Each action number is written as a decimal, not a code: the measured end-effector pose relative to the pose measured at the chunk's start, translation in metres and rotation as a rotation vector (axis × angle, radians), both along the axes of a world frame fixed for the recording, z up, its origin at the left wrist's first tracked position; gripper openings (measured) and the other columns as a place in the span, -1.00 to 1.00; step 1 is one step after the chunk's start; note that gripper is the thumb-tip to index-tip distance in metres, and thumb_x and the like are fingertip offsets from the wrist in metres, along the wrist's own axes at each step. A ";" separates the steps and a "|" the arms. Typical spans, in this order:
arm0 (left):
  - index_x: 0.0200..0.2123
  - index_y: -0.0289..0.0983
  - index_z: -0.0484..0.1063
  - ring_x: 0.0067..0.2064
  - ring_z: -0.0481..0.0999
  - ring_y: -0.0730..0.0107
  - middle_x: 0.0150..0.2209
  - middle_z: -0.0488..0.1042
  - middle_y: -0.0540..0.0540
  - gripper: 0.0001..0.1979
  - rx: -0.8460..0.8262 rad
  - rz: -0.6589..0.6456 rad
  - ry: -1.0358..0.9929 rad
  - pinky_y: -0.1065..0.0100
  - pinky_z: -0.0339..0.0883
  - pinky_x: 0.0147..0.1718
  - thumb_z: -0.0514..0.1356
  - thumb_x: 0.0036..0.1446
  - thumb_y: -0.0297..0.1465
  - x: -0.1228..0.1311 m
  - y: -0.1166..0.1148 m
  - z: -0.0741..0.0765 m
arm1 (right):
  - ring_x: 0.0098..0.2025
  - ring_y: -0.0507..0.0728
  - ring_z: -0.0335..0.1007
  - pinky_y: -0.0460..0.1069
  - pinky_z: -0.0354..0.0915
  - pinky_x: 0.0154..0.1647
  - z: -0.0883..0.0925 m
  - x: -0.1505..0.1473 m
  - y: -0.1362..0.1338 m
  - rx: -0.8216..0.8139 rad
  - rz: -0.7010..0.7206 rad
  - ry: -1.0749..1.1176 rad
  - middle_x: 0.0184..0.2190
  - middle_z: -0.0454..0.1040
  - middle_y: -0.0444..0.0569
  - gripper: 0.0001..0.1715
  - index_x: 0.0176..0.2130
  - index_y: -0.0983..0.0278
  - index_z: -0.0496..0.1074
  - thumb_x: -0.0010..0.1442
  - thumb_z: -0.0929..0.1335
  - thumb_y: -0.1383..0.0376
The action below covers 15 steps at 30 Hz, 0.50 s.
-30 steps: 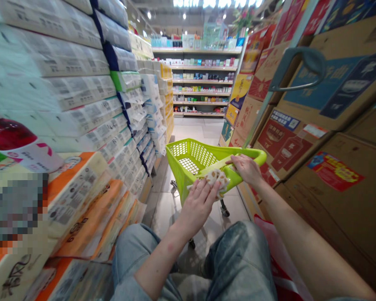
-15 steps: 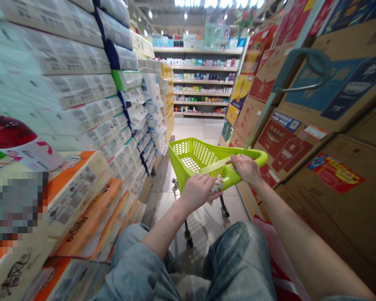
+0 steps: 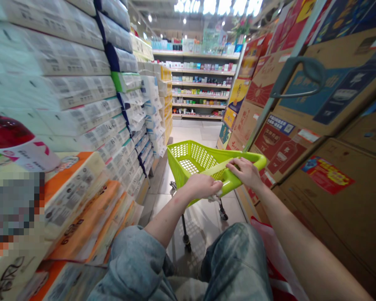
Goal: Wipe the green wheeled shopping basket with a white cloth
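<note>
The left hand (image 3: 204, 186) had curled lower, fingers clenched around the cloth (image 3: 214, 197) against the green cart (image 3: 176, 164)'s handle (image 3: 232, 182); the right hand (image 3: 245, 171)'s fingers grasped that handle farther right; if they slackened, a left-hand push could have rolled the cart.

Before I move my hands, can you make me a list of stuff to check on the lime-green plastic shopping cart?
1. Bare right hand on the cart's smooth, curved green handle: ok.
2. Right hand gripping all the way round: cannot tell, its fingertips are partly hidden.
3. Bare left hand free: not ok, it is holding a crumpled whitish cloth.
4. Cloth touching the cart: cannot tell, the left hand covers most of it.
5. Visible dark wheels on the pale, shiny floor tiles: looks ok.
</note>
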<state>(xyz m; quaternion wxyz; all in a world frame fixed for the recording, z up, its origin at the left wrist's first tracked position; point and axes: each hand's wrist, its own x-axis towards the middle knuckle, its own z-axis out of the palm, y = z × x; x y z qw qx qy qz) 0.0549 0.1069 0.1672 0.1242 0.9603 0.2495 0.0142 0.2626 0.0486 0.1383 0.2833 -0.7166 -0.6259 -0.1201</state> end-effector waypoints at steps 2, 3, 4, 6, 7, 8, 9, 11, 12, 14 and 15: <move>-0.50 -0.29 0.49 -0.34 0.49 0.27 -0.47 0.51 -0.13 -0.38 0.031 -0.003 -0.027 0.39 0.24 -0.38 -0.21 0.20 -0.06 -0.001 -0.004 -0.003 | -0.26 0.14 0.34 0.01 0.16 -0.20 0.000 0.002 -0.001 0.007 0.024 0.013 -0.42 0.47 -0.06 -0.67 -0.41 0.21 0.39 0.19 0.22 0.06; -0.50 -0.29 0.48 -0.34 0.49 0.28 -0.47 0.51 -0.13 -0.39 0.061 0.000 -0.055 0.38 0.24 -0.37 -0.20 0.20 -0.05 -0.002 -0.008 -0.005 | -0.26 0.14 0.34 0.01 0.17 -0.19 0.000 0.002 -0.002 0.013 0.038 0.033 -0.40 0.48 -0.06 -0.69 -0.41 0.21 0.38 0.18 0.23 0.07; -0.50 -0.29 0.47 -0.35 0.48 0.29 -0.47 0.50 -0.13 -0.41 0.102 0.005 -0.093 0.37 0.25 -0.35 -0.18 0.20 -0.05 -0.003 -0.013 -0.009 | -0.25 0.13 0.35 0.01 0.17 -0.18 0.000 0.003 -0.002 0.021 0.053 0.061 -0.38 0.49 -0.07 -0.72 -0.40 0.21 0.36 0.17 0.25 0.08; -0.46 -0.31 0.46 -0.33 0.47 0.27 -0.44 0.48 -0.15 -0.47 0.209 0.030 -0.190 0.32 0.26 -0.27 -0.11 0.19 -0.05 -0.005 -0.026 -0.016 | -0.24 0.13 0.36 0.01 0.18 -0.18 0.000 0.005 -0.003 0.031 0.079 0.118 -0.33 0.51 -0.08 -0.75 -0.39 0.21 0.32 0.16 0.26 0.09; -0.44 -0.31 0.44 -0.30 0.46 0.25 -0.42 0.47 -0.16 -0.52 0.268 0.049 -0.241 0.28 0.26 -0.24 -0.05 0.17 -0.06 -0.006 -0.033 -0.020 | -0.25 0.13 0.36 0.01 0.19 -0.19 -0.001 0.006 -0.003 0.035 0.084 0.137 -0.32 0.52 -0.08 -0.75 -0.39 0.21 0.30 0.16 0.26 0.09; -0.41 -0.32 0.43 -0.28 0.44 0.22 -0.40 0.45 -0.18 -0.57 0.325 0.072 -0.287 0.24 0.26 -0.22 0.00 0.15 -0.08 -0.006 -0.041 -0.024 | -0.26 0.13 0.35 0.01 0.19 -0.21 -0.001 0.007 -0.004 0.035 0.082 0.145 -0.33 0.52 -0.07 -0.74 -0.40 0.21 0.29 0.16 0.26 0.08; -0.37 -0.33 0.41 -0.26 0.43 0.19 -0.39 0.44 -0.19 -0.61 0.376 0.095 -0.322 0.21 0.26 -0.21 0.06 0.13 -0.09 -0.006 -0.049 -0.029 | -0.27 0.14 0.35 0.01 0.19 -0.23 -0.002 0.008 -0.004 0.032 0.076 0.144 -0.34 0.52 -0.06 -0.72 -0.42 0.21 0.28 0.16 0.25 0.07; -0.26 -0.35 0.37 -0.23 0.41 0.14 -0.33 0.42 -0.21 -0.63 0.465 0.134 -0.361 0.15 0.26 -0.19 0.13 0.08 -0.12 -0.005 -0.063 -0.036 | -0.29 0.14 0.34 0.00 0.19 -0.25 -0.003 0.010 -0.004 0.022 0.063 0.130 -0.38 0.51 -0.04 -0.69 -0.45 0.21 0.29 0.15 0.25 0.05; -0.20 -0.37 0.35 -0.20 0.40 0.12 -0.29 0.42 -0.24 -0.60 0.507 0.148 -0.365 0.12 0.25 -0.16 0.15 0.07 -0.14 -0.004 -0.068 -0.039 | -0.30 0.14 0.33 0.00 0.19 -0.26 -0.004 0.010 -0.005 0.017 0.058 0.123 -0.40 0.50 -0.04 -0.68 -0.47 0.21 0.29 0.15 0.25 0.05; -0.09 -0.42 0.30 -0.18 0.40 0.10 -0.23 0.41 -0.27 -0.54 0.571 0.160 -0.354 0.08 0.22 -0.11 0.18 0.06 -0.18 -0.002 -0.075 -0.043 | -0.32 0.13 0.32 -0.01 0.18 -0.27 -0.004 0.011 -0.005 0.007 0.052 0.112 -0.43 0.48 -0.05 -0.67 -0.48 0.21 0.30 0.15 0.24 0.05; -0.09 -0.43 0.30 -0.18 0.41 0.09 -0.23 0.42 -0.28 -0.54 0.581 0.155 -0.340 0.09 0.23 -0.12 0.19 0.05 -0.20 -0.001 -0.076 -0.043 | -0.32 0.13 0.31 -0.01 0.18 -0.27 -0.004 0.012 -0.005 0.004 0.049 0.106 -0.44 0.47 -0.05 -0.66 -0.48 0.21 0.31 0.15 0.24 0.05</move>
